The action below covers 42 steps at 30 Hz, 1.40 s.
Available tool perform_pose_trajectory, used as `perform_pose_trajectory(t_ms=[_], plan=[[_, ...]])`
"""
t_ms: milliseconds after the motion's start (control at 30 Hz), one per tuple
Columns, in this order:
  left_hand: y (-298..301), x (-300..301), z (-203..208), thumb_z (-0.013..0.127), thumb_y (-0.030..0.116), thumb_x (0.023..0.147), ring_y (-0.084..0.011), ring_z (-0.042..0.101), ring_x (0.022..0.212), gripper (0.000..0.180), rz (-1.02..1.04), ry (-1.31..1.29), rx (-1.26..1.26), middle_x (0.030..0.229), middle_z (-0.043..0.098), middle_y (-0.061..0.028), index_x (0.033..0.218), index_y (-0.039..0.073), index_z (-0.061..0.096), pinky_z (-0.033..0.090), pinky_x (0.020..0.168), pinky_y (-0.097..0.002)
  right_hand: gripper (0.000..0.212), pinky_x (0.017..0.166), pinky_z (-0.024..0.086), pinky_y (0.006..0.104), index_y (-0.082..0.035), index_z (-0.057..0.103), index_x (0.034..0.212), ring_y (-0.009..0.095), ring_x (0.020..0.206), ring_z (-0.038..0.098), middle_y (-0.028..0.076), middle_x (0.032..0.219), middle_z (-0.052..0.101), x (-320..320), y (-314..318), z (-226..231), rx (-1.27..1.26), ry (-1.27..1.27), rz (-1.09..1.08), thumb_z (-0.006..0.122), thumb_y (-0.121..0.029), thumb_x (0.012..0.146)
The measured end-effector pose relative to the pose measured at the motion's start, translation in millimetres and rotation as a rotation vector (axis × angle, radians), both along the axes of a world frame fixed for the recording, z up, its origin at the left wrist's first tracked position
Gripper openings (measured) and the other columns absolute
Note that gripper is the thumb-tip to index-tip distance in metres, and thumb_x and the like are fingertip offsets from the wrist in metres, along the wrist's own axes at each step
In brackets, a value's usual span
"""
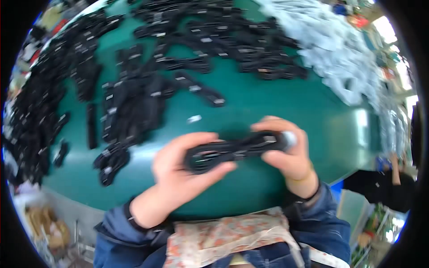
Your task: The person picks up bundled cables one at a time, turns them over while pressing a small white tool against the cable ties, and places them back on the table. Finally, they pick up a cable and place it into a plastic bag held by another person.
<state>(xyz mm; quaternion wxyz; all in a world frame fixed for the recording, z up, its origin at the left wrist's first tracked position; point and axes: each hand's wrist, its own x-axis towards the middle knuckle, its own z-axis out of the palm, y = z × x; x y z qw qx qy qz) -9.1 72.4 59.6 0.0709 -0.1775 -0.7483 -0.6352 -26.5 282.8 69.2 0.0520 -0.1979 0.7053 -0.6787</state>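
A coiled black cable bundle (232, 151), cinched at its middle, is held level above the near part of the green table. My left hand (178, 165) grips its left loop between thumb and fingers. Its right end sits in my right hand (286, 152), thumb below and fingers above. A small whitish piece (290, 139) shows at that end, blurred, so I cannot tell what it is. A little beyond my hands, a small white scrap (194, 119) lies on the table. One loose black bundle (199, 89) lies farther off.
Black cable bundles (134, 102) are heaped at centre left, with more along the left edge (40, 102) and far side (214, 35). A pile of pale, clear plastic bags (335, 49) covers the far right. Another person's arm (395, 169) shows at the right edge.
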Motion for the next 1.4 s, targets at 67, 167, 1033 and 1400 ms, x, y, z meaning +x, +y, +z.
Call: perform_pose_trajectory(t_ms=[67,167,1033,1400], plan=[[-12.5,0.0,-0.1,0.074,0.003,0.057,-0.0162,0.058,0.079,0.048,0.025,0.049,-0.047,0.087,0.058,-0.0106,0.098,-0.001,0.049,0.047,0.069,-0.0260,0.040,0.057,0.030,0.0212,0.003,0.055,0.097,0.011,0.067,0.043,0.006,0.082,0.052,1.3,-4.9,1.5,-0.057,-0.080,-0.012,0.066,-0.009,0.060],[-8.6,-0.5,-1.7,0.074,0.002,0.057,-0.0182,0.060,0.077,0.047,-0.002,0.095,-0.037,0.085,0.059,-0.0127,0.097,-0.003,0.049,0.049,0.068,-0.0266,0.041,0.058,0.030,0.0210,0.003,0.055,0.097,0.010,0.067,0.042,0.006,0.081,0.052,1.4,-10.9,-8.9,-0.081,-0.037,-0.006,0.065,-0.010,0.060],[-10.1,1.1,10.0,0.076,0.015,0.057,-0.0210,0.059,0.063,0.043,0.035,0.206,0.098,0.078,0.059,-0.0098,0.092,-0.001,0.056,0.046,0.054,-0.0250,0.054,0.056,0.035,0.0250,0.003,0.050,0.094,0.015,0.066,0.045,0.011,0.076,0.050,16.7,-10.1,-9.0,0.046,0.030,-0.142,0.064,-0.040,0.063],[-16.3,-1.6,-2.7,0.076,0.003,0.056,-0.0223,0.060,0.077,0.055,-0.107,0.134,0.095,0.087,0.058,-0.0166,0.102,-0.006,0.047,0.049,0.068,-0.0283,0.057,0.065,0.038,0.0259,0.007,0.050,0.101,0.018,0.074,0.049,0.015,0.085,0.051,17.5,-16.8,-10.1,-0.032,0.017,-0.221,0.067,-0.029,0.060]])
